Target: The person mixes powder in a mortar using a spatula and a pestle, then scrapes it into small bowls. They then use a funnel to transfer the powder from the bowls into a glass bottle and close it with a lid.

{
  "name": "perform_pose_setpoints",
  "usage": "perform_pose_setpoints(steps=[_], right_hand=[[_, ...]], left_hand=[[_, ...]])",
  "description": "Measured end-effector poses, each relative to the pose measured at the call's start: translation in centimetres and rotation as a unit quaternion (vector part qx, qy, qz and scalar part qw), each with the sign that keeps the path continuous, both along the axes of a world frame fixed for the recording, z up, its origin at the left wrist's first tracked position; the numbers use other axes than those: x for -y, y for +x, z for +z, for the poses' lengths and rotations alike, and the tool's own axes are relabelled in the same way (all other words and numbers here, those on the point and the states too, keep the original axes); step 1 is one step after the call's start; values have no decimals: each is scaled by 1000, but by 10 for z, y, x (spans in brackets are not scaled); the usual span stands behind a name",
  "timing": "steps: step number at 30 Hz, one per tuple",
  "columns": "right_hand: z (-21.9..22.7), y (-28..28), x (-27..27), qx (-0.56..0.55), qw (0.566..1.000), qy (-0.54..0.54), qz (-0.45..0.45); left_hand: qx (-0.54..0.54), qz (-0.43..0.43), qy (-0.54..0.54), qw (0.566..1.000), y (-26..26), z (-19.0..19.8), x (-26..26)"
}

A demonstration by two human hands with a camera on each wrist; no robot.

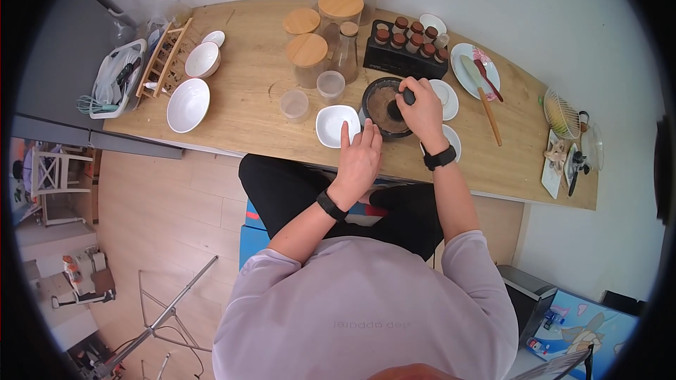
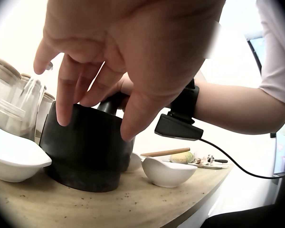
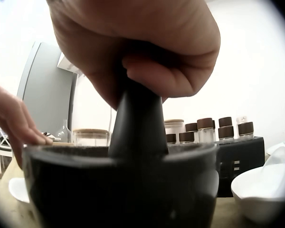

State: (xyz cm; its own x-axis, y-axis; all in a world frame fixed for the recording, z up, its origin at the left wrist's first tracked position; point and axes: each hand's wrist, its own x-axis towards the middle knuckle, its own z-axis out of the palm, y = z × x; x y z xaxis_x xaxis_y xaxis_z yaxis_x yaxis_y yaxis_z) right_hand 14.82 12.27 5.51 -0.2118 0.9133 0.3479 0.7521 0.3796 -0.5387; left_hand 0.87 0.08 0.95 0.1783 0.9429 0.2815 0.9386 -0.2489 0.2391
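Note:
A dark mortar [image 1: 368,114] with brown powder [image 1: 381,102] inside stands near the table's front edge. My right hand [image 1: 422,109] grips the black pestle [image 3: 138,123], whose lower end is down in the mortar. My left hand [image 1: 358,158] is at the mortar's near left side, its fingers spread and fairly straight; in the left wrist view the fingers of this hand [image 2: 128,52] hang over the mortar [image 2: 80,142], fingertips at its rim and wall. A white square bowl [image 1: 336,127] sits just left of the mortar, partly behind the left fingers.
Clear cups [image 1: 330,86] and wood-lidded jars [image 1: 307,51] stand behind the bowl. A black rack [image 1: 405,62] holds several brown-capped bottles. White dishes [image 1: 446,98] lie right of the mortar, with a plate [image 1: 461,70] and spatula beyond. White bowls [image 1: 188,105] and a wooden rack [image 1: 165,56] are at left.

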Motion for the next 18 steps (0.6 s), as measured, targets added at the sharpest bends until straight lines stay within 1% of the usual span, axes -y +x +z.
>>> perform_pose_setpoints(steps=[2,5,8,9,12,16,18], right_hand=[[7,3,-4,5,1000,-14,14],[21,7,3,-13,1000,-7,-4],[14,8,12,8,1000,-19,14],[5,6,13,9,999,-14,27],[0,2,8,-15,1000,-10,24],[14,-1,13,-49,999,-12,2],[14,-4,17,-70,997,5,33]], left_hand=[[5,-2,-3,1000,-1,1,3],[7,2,-1,1000,-1,1,1],[8,3,1,1000,1,-1,1],[10,3,3,1000,2,-1,0],[1,-1,-3,1000,0,2,1],[17,-1,11,1000,-1,-2,1],[13,0,2,1000,0,0,2]])
